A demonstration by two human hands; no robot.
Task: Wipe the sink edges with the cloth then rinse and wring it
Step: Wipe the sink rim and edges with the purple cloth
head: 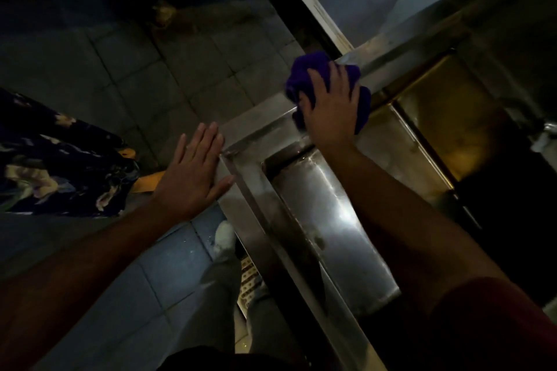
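A: Wiping was under way, by the look of it. The right hand [331, 105] pressed the bunched purple cloth [304, 75] onto the far rim of the dull stainless-steel sink [259, 126], close to the corner.

B: And how much remained?

A: Most of it, she judged. The near rim had not clearly been done, and rinsing and wringing were still to come; no running water showed.

B: Where did the cloth sit against the fingers [337, 75]?

A: Directly beneath them. They lay spread and nearly straight over it, with cloth showing beyond the fingertips and on both sides.

B: The other hand?

A: The left hand [193, 172] rested flat, fingers apart, holding nothing, against the sink's outer corner.
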